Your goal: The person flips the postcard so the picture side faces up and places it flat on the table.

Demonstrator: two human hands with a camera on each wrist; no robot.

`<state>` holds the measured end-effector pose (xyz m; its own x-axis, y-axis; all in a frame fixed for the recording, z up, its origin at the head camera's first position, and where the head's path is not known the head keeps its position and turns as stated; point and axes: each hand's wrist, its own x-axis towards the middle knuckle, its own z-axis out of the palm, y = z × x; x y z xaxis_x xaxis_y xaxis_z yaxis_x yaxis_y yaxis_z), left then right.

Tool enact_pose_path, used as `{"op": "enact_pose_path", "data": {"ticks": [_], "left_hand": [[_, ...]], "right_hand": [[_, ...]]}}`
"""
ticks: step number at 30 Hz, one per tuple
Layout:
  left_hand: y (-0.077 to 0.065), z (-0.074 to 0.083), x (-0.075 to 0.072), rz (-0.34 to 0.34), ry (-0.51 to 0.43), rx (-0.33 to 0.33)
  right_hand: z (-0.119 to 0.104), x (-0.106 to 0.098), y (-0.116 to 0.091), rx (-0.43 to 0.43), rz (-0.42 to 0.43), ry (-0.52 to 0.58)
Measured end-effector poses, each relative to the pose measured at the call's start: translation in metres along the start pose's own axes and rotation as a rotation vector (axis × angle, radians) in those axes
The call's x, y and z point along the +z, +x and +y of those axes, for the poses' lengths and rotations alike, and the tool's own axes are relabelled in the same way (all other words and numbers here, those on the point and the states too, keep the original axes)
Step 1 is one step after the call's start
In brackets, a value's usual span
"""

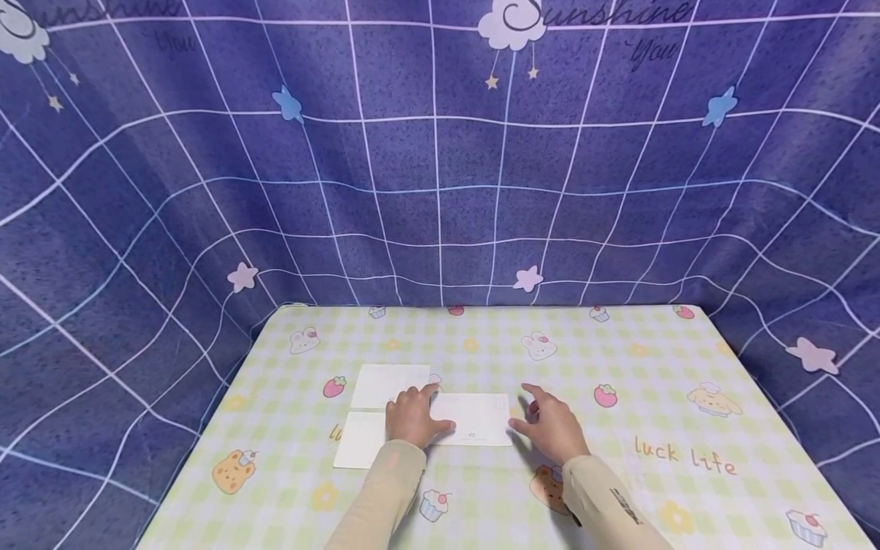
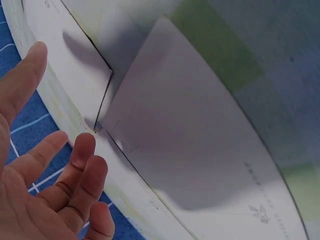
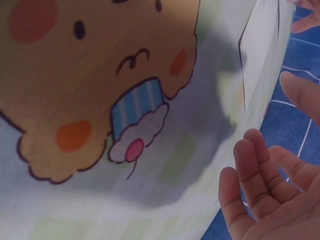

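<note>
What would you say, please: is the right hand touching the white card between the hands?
Apart: the right wrist view shows tablecloth between the right hand and the white card.

"What sort of place is this?"

"A small fabric-walled nook with a table (image 1: 619, 351) in it; whether it's in a home or a studio, I can't tell."

"What shows it?"

"In the head view, blue grid-patterned drapery (image 1: 406, 153) fills twelve o'clock and runs round to nine and three, printed with clouds (image 1: 512, 23) and stars (image 1: 528, 279)."

"And the table?"

"At six, under a green-and-white checked cloth (image 1: 275, 519) with homely prints of cupcakes (image 1: 435, 506) and strawberries (image 1: 605, 395); 'luck life' lettering (image 1: 687, 456) sits at four."
</note>
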<state>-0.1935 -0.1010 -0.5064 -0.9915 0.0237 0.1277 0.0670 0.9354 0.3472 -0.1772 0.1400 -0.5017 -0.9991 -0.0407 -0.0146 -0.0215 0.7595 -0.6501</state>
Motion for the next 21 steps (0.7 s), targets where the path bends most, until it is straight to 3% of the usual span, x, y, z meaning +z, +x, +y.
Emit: {"op": "enact_pose_path", "data": {"ticks": [21], "left_hand": [[0.0006, -0.0002, 0.0014, 0.001, 0.015, 0.007]], "right_hand": [[-0.0084, 0.0089, 0.0078, 0.001, -0.048, -0.079]]}}
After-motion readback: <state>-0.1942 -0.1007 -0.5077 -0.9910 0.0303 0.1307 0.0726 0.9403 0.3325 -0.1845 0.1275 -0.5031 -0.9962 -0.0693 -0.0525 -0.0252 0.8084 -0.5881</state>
